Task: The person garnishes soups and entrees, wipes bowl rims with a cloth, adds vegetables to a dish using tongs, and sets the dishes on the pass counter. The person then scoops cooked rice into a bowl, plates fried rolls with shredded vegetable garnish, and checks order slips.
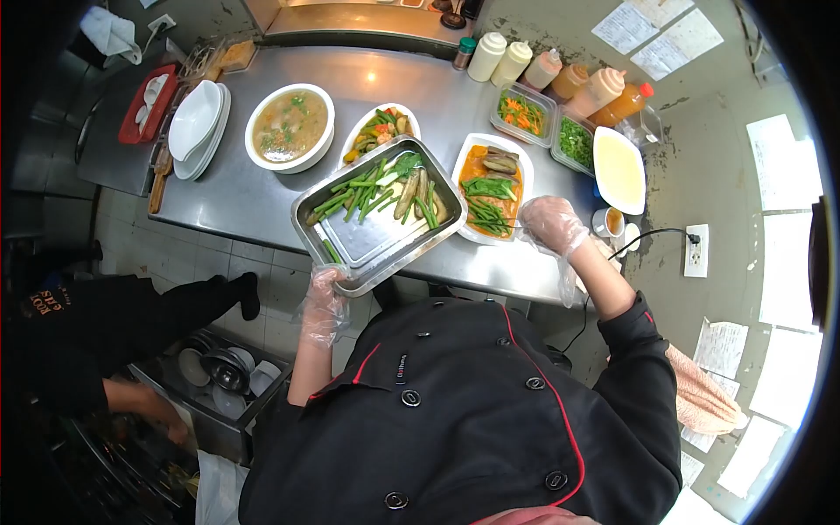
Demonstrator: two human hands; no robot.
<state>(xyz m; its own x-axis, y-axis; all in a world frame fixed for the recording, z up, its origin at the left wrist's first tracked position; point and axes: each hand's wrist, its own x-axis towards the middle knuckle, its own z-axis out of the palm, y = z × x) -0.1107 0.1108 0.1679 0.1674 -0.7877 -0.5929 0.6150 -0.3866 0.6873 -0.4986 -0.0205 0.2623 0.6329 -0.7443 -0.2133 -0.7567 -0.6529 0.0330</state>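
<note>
My left grip, in a clear plastic glove, is clamped on the near corner of a rectangular stainless-steel tray. The tray sits at an angle by the near edge of the steel worktop, partly jutting past it. Cut green beans, browned eggplant pieces and pale-stemmed leafy greens lie mostly in its far half; the rest shows bare metal.

My right grip, gloved the same way, is closed on what looks like a thin metal utensil, too small to make out well, at the right side of a white oblong dish. That dish stands on the worktop just right of the tray, holding orange sauce, eggplant, leafy greens and green beans.

Just beyond the tray is a white oval dish of mixed vegetables; left of that stands a round white bowl of broth with green herbs. Clear plastic containers of chopped carrot mix and chopped green herbs stand beyond my right grip.
</note>
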